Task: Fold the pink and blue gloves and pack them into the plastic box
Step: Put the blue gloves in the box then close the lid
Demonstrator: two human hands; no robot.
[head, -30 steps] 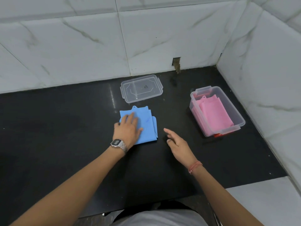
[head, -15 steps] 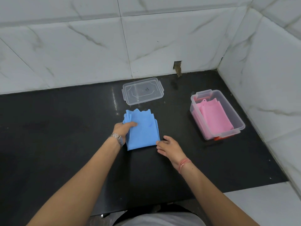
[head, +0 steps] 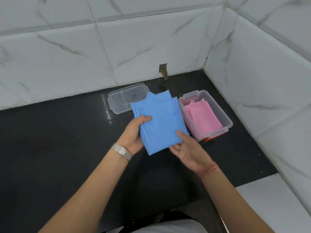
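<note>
Both hands — the left hand (head: 134,133) and right hand (head: 188,148) — gripped the folded blue gloves (head: 159,123) beside the plastic box (head: 225,118) holding the pink gloves (head: 203,116).

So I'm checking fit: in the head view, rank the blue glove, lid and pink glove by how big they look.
1. blue glove, though held up nearer the camera
2. lid, partly hidden
3. pink glove

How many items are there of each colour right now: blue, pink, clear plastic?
Blue: 1, the folded blue gloves, held by both hands
Pink: 1, the folded pink gloves in the plastic box
Clear plastic: 2, the plastic box and its lid
Total: 4
</note>
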